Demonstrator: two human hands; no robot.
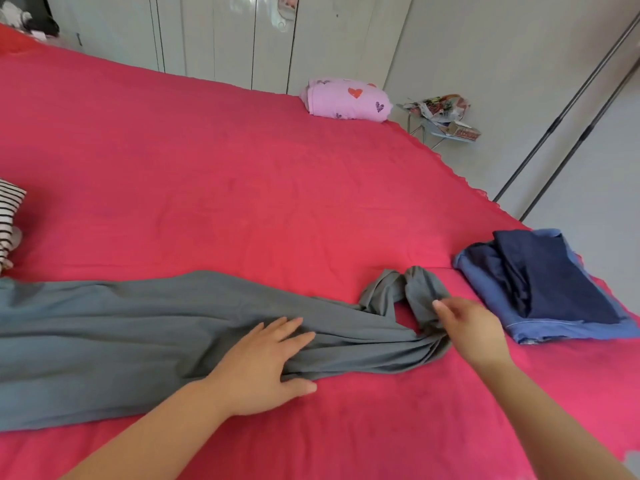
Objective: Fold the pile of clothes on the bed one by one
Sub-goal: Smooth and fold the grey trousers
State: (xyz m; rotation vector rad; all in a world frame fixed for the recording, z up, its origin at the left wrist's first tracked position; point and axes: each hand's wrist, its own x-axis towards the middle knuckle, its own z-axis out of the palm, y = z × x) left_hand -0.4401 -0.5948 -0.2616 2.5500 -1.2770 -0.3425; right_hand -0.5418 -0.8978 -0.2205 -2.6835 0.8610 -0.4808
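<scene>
On my feed, the left hand point(263, 362) lay flat on the grey garment point(114, 344), palm down, fingers straight and spread, thumb out on the near side. It pressed the cloth and gripped nothing. The garment stretched long across the red bed point(207, 161). It ran out past the left hand to the left edge of my view and narrowed into gathered folds between the two hands.

The right hand point(471, 330) was over at the garment's twisted end, back of the hand towards my camera. One fingertip showed against the bunched cloth, where the fabric looped and doubled over. The other fingers were hidden under the hand, so I could not tell whether it pinched the cloth or only touched it.

Just beyond the right hand, out to its right, sat the folded blue clothes point(540, 289), a dark navy piece on top of a lighter blue one, near the bed's edge and apart from the grey garment. Far off to the left of the left hand, a striped garment point(8, 216) poked in at the edge of the frame. Well beyond both hands, at the far side of the bed, lay a pink heart-print bundle point(349, 98), with pale wardrobe doors point(221, 36) behind it. A small cluttered stand point(443, 116) stood on the floor to the right of the bundle.
</scene>
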